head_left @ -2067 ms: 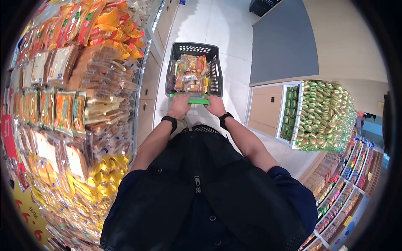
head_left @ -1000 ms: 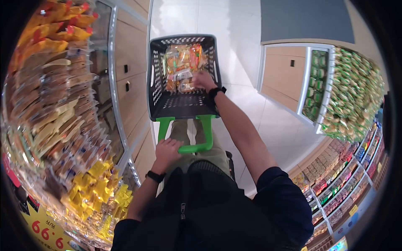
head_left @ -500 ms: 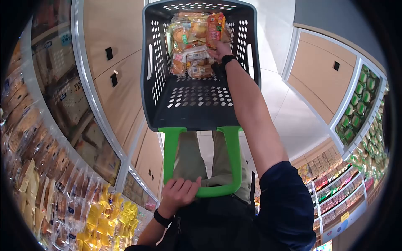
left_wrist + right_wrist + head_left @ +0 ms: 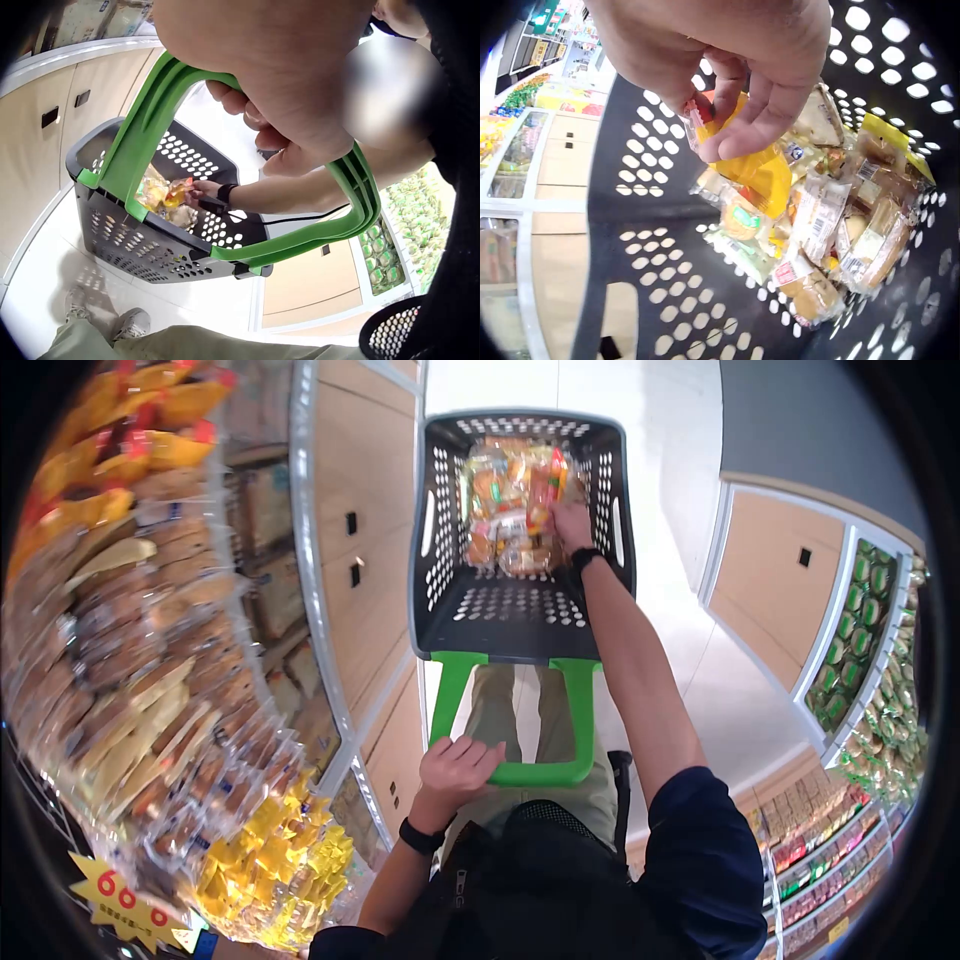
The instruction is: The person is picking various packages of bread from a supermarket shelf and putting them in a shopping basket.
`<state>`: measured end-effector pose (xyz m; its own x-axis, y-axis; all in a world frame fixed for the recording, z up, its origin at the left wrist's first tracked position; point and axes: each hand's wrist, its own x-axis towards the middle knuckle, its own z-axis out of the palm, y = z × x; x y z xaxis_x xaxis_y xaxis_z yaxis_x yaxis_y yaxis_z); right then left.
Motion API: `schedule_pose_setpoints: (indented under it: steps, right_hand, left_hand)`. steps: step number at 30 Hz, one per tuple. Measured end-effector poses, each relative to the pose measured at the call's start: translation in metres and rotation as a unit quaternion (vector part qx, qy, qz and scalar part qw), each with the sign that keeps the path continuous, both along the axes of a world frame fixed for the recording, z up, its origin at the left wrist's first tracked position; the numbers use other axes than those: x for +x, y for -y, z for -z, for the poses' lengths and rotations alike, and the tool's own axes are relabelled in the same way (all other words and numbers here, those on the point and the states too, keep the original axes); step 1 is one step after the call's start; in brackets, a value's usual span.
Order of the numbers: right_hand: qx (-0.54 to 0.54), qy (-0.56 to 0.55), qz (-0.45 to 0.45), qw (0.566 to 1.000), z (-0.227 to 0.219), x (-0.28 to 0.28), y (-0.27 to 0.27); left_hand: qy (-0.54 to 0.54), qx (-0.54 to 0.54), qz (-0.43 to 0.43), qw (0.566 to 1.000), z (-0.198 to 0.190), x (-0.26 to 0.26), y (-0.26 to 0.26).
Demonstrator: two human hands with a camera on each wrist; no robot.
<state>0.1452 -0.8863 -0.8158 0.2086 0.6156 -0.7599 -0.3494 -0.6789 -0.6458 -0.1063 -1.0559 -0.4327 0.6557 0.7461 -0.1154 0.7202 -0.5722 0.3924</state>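
A dark grey shopping basket [image 4: 450, 632] with perforated walls hangs in front of the person's legs, with packaged breads [image 4: 817, 217] piled at its far end. The left hand [image 4: 460, 768] grips the left part of the green handle [image 4: 545, 773], its fingers curled over the bar. Reaching inside near the basket's right wall, the right hand [image 4: 572, 525] pinches a yellow-and-red packet [image 4: 761, 176] by its upper end between thumb and fingers. In the right wrist view, that packet hangs over other clear-wrapped breads.
Shelves of wrapped breads [image 4: 150, 630] and yellow packets [image 4: 280, 865] line the left side, above wooden cabinet doors [image 4: 365, 490]. On the right stands another wooden cabinet [image 4: 775, 570] with green-wrapped goods [image 4: 850, 620]. Pale tiled floor [image 4: 660, 470] runs between them.
Both hands held the handle at first. The right hand let go, reached into the basket and took hold of the yellow-and-red packet. The left hand has stayed on the handle.
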Motion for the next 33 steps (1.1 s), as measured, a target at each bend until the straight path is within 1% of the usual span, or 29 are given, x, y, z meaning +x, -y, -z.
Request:
schedule_pose_setpoints:
  steps: [2, 3, 4, 5, 6, 7, 8, 9, 10, 11, 12, 13, 14, 15, 18, 19, 20, 22, 23, 24, 25, 26, 27, 28, 29, 30, 31, 32, 33]
  right_hand:
    - [0.024, 0.087, -0.11, 0.99, -0.024, 0.014, 0.002]
    - [0.21, 0.211, -0.187, 0.936, -0.061, 0.025, 0.003]
    - [0.162, 0.084, -0.143, 0.973, -0.11, 0.029, 0.003]
    - [0.102, -0.031, -0.083, 0.991, -0.158, 0.033, 0.004]
    - [0.135, -0.04, -0.113, 0.984, -0.187, 0.038, 0.011]
    - [0.168, -0.051, -0.141, 0.974, -0.215, 0.043, 0.018]
    - [0.175, -0.07, -0.156, 0.97, -0.251, 0.051, 0.025]
    - [0.181, -0.09, -0.171, 0.964, -0.287, 0.059, 0.033]
    - [0.22, -0.032, -0.165, 0.961, -0.323, 0.053, 0.038]
    - [0.217, -0.071, -0.198, 0.953, -0.359, 0.063, 0.051]
    - [0.191, -0.059, -0.203, 0.959, -0.4, 0.063, 0.056]
    - [0.202, -0.03, -0.185, 0.961, -0.414, 0.063, 0.06]
    - [0.238, -0.025, -0.188, 0.952, -0.429, 0.07, 0.073]
    - [0.255, -0.029, -0.177, 0.95, -0.443, 0.073, 0.088]
    - [0.283, -0.036, -0.149, 0.947, -0.488, 0.066, 0.126]
    - [0.279, -0.067, -0.152, 0.946, -0.492, 0.069, 0.138]
    - [0.271, -0.106, -0.157, 0.944, -0.492, 0.066, 0.151]
    - [0.312, -0.163, -0.118, 0.929, -0.508, 0.057, 0.172]
    - [0.295, -0.189, -0.119, 0.929, -0.509, 0.055, 0.18]
    - [0.277, -0.214, -0.12, 0.929, -0.509, 0.053, 0.186]
    - [0.276, -0.217, -0.143, 0.925, -0.512, 0.049, 0.193]
    - [0.274, -0.232, -0.139, 0.923, -0.515, 0.045, 0.199]
    - [0.271, -0.246, -0.13, 0.921, -0.518, 0.039, 0.202]
    - [0.268, -0.25, -0.152, 0.918, -0.518, 0.033, 0.202]
    - [0.27, -0.261, -0.158, 0.913, -0.517, 0.028, 0.203]
    - [0.272, -0.272, -0.163, 0.908, -0.52, 0.022, 0.204]
    - [0.268, -0.259, -0.185, 0.909, -0.522, 0.013, 0.203]
    - [0.269, -0.259, -0.195, 0.907, -0.524, 0.003, 0.199]
    - [0.27, -0.281, -0.208, 0.897, -0.528, -0.008, 0.196]
  left_hand:
    - [0.008, 0.043, -0.004, 0.999, -0.007, 0.006, -0.003]
    - [0.02, 0.009, -0.009, 1.0, -0.011, 0.008, -0.005]
    - [0.032, -0.025, -0.014, 0.999, -0.019, 0.009, -0.009]
    - [0.015, -0.039, -0.008, 0.999, -0.028, 0.011, -0.012]
    - [0.007, -0.003, -0.024, 1.0, -0.034, 0.012, -0.014]
    - [-0.003, -0.026, 0.001, 1.0, -0.037, 0.01, -0.015]
    - [-0.007, -0.053, 0.023, 0.998, -0.039, 0.013, -0.014]
    - [-0.008, -0.021, 0.003, 1.0, -0.042, 0.014, -0.016]
    - [-0.02, -0.031, 0.015, 0.999, -0.043, 0.014, -0.02]
    - [-0.026, -0.052, 0.033, 0.998, -0.047, 0.017, -0.018]
    - [-0.02, -0.03, 0.02, 0.999, -0.049, 0.021, -0.019]
    - [-0.063, -0.048, 0.02, 0.997, -0.053, 0.025, -0.023]
    - [-0.105, -0.068, 0.025, 0.992, -0.058, 0.03, -0.029]
    - [-0.112, -0.082, 0.025, 0.99, -0.07, 0.035, -0.034]
    - [-0.065, -0.051, 0.025, 0.996, -0.055, 0.036, -0.033]
    - [-0.073, -0.074, 0.069, 0.992, -0.065, 0.039, -0.038]
    - [-0.069, -0.064, 0.064, 0.993, -0.075, 0.04, -0.033]
    - [0.06, -0.074, 0.067, 0.993, -0.089, 0.041, -0.026]
    - [0.084, -0.047, 0.073, 0.993, -0.095, 0.036, -0.016]
    - [0.088, -0.04, 0.051, 0.994, -0.099, 0.033, -0.007]
    - [0.162, -0.043, 0.016, 0.986, -0.103, 0.031, 0.002]
    - [0.234, -0.044, -0.022, 0.971, -0.107, 0.028, 0.014]
    - [0.249, -0.072, -0.085, 0.962, -0.121, 0.027, 0.027]
    - [0.253, -0.063, -0.106, 0.96, -0.126, 0.022, 0.033]
    - [0.272, -0.148, -0.159, 0.937, -0.131, 0.019, 0.036]
    - [0.291, -0.232, -0.209, 0.904, -0.131, 0.016, 0.04]
    - [0.297, -0.235, -0.245, 0.892, -0.132, 0.013, 0.045]
    - [0.303, -0.229, -0.252, 0.89, -0.132, 0.009, 0.046]
    - [0.407, -0.285, -0.288, 0.819, -0.144, 0.007, 0.049]
